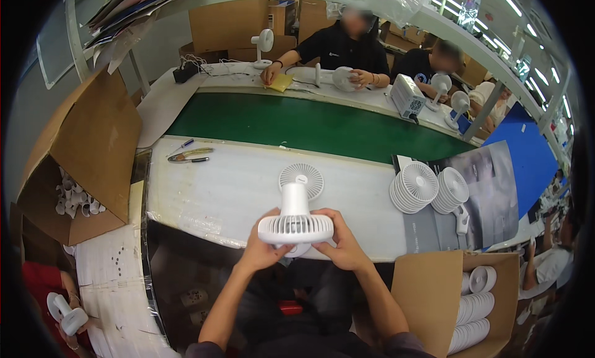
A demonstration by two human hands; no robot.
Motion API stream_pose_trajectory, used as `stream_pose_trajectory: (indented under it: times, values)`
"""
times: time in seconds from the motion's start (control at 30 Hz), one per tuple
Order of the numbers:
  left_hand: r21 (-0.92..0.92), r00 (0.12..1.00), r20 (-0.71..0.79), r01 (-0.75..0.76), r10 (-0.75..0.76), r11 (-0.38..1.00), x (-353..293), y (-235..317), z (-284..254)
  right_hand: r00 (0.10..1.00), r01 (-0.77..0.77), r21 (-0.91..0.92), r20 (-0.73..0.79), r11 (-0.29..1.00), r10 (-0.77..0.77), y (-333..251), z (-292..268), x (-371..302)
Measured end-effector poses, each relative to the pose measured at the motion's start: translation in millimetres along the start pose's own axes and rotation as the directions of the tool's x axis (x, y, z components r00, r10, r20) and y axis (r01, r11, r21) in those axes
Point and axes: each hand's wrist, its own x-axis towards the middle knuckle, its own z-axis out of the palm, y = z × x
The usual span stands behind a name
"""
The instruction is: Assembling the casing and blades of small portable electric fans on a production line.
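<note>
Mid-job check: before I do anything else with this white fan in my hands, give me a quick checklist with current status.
1. Both hands on the white fan: left hand and right hand grip it: ok.
2. Fan held above the worktable, not resting: ok.
3. Loose round grille lies just beyond the fan, apart: ok.
4. Stacked grilles within reach at right: ok.
5. Fan's far face fitted with a grille: cannot tell.

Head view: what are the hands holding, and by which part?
Both hands, left and right, hold one white fan by the sides of its round head.
</note>
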Motion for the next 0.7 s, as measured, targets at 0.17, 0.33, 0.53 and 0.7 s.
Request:
stream_pose_trajectory:
  times: [0.17,0.33,0.53,0.7]
  values:
    - [0.374,0.973,-0.078,-0.173,0.217,0.911,3.1,-46.3,9.5,0.997,0.072,-0.108,0.022,0.992,-0.07,-15.0,2.7,8.8]
    - [0.239,0.996,0.002,0.089,-0.092,0.967,10.2,-41.1,10.7,0.978,0.108,-0.067,-0.169,0.992,-0.118,-5.8,2.6,37.6]
    - [0.284,0.994,-0.078,0.093,-0.074,0.954,14.0,-34.7,8.4,0.96,0.15,0.001,-0.239,0.989,-0.145,-3.4,10.8,63.2]
    - [0.252,0.996,-0.087,0.057,-0.036,0.966,14.7,-29.3,4.4,0.954,0.098,0.025,-0.289,0.995,-0.087,-6.4,17.3,68.9]
